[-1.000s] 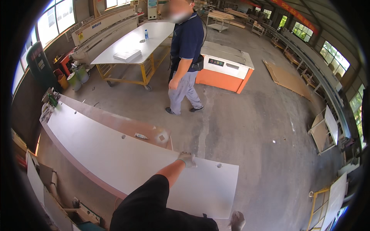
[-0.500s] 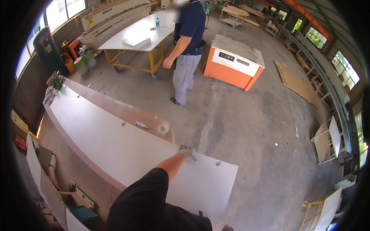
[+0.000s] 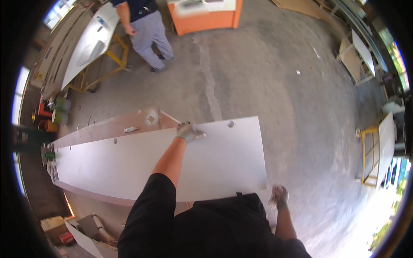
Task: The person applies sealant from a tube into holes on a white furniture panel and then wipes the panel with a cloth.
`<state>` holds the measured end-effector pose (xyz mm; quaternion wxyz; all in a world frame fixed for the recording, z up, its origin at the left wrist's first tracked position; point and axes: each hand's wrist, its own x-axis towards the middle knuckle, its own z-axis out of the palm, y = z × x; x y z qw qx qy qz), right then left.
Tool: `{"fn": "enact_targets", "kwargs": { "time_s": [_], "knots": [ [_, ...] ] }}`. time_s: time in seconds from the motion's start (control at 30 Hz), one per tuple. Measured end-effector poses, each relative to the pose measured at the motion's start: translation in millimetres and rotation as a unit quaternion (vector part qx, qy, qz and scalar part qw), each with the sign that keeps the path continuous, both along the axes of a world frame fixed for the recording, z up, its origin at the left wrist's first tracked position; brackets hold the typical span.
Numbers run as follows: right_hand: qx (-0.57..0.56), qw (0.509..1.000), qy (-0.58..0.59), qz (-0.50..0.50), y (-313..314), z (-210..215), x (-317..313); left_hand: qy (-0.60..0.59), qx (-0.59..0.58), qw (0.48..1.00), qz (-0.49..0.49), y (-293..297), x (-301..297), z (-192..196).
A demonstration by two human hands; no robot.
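A long white panel [image 3: 228, 167] with round holes along its far edge lies across a reddish-brown workbench [image 3: 99, 128], its right end reaching past the bench. My left hand [image 3: 189, 131], in a pale glove, grips the panel's far edge, fingers over the edge and thumb on the top face. Off the panel's right end, my right hand [image 3: 279, 195], also gloved, hangs over the floor. Its fingers look loosely apart and nothing shows in them, though they are somewhat blurred. A small white tube [image 3: 130, 129] rests on the bench beyond the panel.
A person [image 3: 148, 34] stands beyond the bench, beside a white-topped table [image 3: 81, 56] on a yellow frame. An orange and white machine [image 3: 206, 19] is at the far side. Concrete floor [image 3: 262, 77] stretches right toward a yellow-framed rack [image 3: 371, 155]. Boards [image 3: 86, 241] lie at near left.
My view has turned right and downward, so the panel now runs nearly level across it. My right hand has come into sight at the right. My left hand still holds the panel's far edge.
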<state>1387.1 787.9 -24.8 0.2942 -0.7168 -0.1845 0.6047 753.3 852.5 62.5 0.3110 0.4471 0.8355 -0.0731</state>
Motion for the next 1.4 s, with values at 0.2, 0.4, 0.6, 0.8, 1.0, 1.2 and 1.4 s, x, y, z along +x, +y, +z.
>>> {"fn": "enact_targets", "kwargs": {
  "time_s": [0.2,0.4,0.6,0.8,1.0,1.2,1.4],
  "knots": [
    [0.158,0.953,-0.180,0.188,36.6,61.3,-49.0,0.004,0.063,0.997,-0.048,-3.6,-7.8,-28.8],
    [0.293,0.867,-0.291,0.279,63.6,94.6,-107.3,-0.063,0.168,0.981,-0.070,-12.4,-6.1,-31.1],
    [0.269,0.902,-0.216,0.257,58.0,80.7,-111.9,-0.005,0.284,0.957,-0.061,-22.5,2.6,-47.6],
    [0.350,0.840,-0.256,0.327,55.1,70.0,-129.0,0.076,0.339,0.937,-0.039,-20.2,9.5,-60.1],
    [0.368,0.725,-0.326,0.482,69.1,67.2,-135.2,0.075,0.293,0.953,-0.007,-24.4,6.9,-57.9],
    [0.443,0.698,-0.312,0.469,105.9,58.5,-160.2,0.066,0.300,0.952,0.015,-22.7,9.8,-56.8],
    [0.448,0.653,-0.328,0.515,162.1,53.5,-192.3,0.080,0.310,0.947,-0.014,-19.2,15.5,-52.8]
  ]
}}
